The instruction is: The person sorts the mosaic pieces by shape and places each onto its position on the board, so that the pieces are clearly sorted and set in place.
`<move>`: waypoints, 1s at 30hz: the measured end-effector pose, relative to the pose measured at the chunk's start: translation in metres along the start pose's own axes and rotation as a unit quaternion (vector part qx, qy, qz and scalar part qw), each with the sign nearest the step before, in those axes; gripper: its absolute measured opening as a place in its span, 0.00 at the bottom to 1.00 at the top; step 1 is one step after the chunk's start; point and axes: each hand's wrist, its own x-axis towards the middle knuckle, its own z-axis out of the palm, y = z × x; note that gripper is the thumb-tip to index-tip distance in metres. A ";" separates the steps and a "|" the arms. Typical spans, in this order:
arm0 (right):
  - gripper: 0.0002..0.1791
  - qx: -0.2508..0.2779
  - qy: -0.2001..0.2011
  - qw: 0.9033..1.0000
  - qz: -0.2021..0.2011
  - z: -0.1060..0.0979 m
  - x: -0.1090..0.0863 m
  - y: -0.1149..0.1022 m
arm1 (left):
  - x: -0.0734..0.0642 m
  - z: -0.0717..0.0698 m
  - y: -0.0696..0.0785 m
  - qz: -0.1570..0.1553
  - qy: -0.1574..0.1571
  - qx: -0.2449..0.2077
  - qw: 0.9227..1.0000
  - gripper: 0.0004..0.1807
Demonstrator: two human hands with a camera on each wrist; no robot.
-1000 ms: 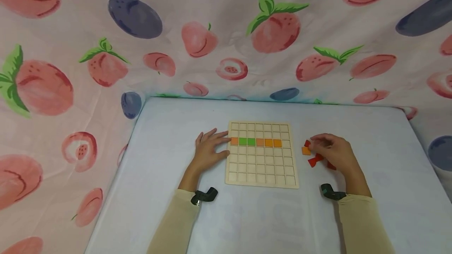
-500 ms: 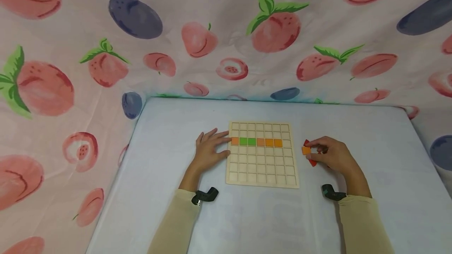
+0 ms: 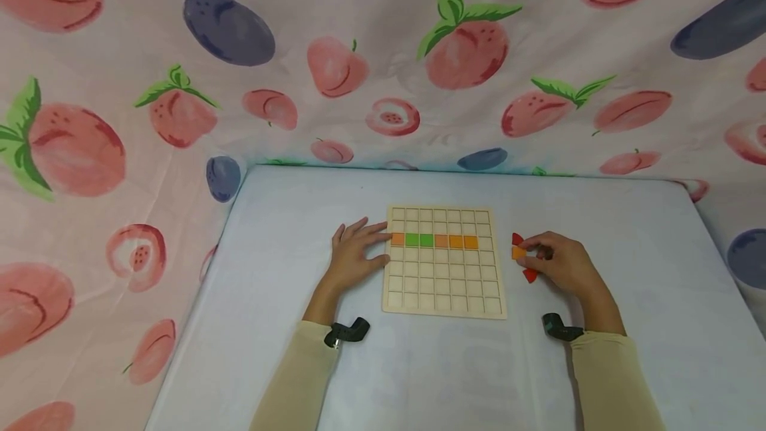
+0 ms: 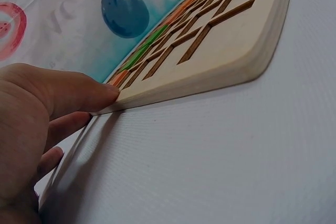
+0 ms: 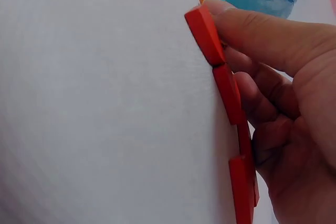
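Note:
A pale wooden grid board (image 3: 443, 288) lies on the table, with one row partly filled by orange and green square tiles (image 3: 419, 240). At its left edge my left hand (image 3: 353, 258) rests with spread fingers, thumb and fingertips against the rim; the left wrist view shows the thumb (image 4: 84, 94) at the board's side. To the right of the board, my right hand (image 3: 565, 259) pinches an orange square tile (image 3: 518, 253) between thumb and forefinger. Red pieces (image 3: 530, 275) lie beside and under that hand, several of them showing in the right wrist view, where the orange tile is mostly hidden.
A white cloth covers the table (image 3: 455, 371). Behind it and at the left stands a fruit-patterned curtain (image 3: 359, 12). Dark wrist cameras sit on both wrists.
My right hand has come over from the red pieces to the orange tile and taken it between thumb and forefinger. The tile has shifted slightly away. My left hand stays at the board.

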 end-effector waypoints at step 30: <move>0.15 0.026 0.020 0.996 -0.079 0.015 0.022 -0.030 | 0.000 0.000 0.000 -0.004 -0.002 0.001 1.000 0.25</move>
